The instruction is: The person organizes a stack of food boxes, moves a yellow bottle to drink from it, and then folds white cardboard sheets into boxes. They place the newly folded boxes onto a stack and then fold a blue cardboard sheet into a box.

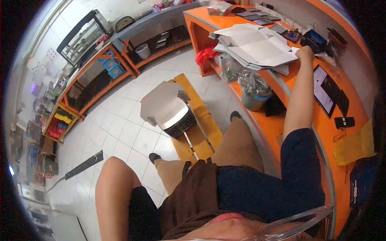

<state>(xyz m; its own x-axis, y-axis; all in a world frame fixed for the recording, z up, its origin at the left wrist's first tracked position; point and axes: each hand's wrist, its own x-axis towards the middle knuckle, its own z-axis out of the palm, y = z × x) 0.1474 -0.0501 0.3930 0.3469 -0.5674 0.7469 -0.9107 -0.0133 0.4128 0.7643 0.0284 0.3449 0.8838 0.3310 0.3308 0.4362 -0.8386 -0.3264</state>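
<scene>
My right arm reaches across the orange counter, and my right hand [304,53] is closed at the near right edge of a flat die-cut cardboard sheet [265,45]. That sheet lies on a stack of similar white and grey sheets on the countertop. My left arm is bent, with the elbow and forearm at the lower left; its hand is out of view. In front of my legs, another stack of cardboard sheets [167,105] rests on a yellow wooden bench [209,124]; its top sheet is curved with the flaps raised.
On the orange counter [341,150] lie a tablet [324,89], a small black device [344,122] and a yellow bag [356,144]. A bin with a plastic liner [254,94] stands below. Orange-framed shelves [94,84] line the far wall. A dark strip [84,165] crosses the tiles.
</scene>
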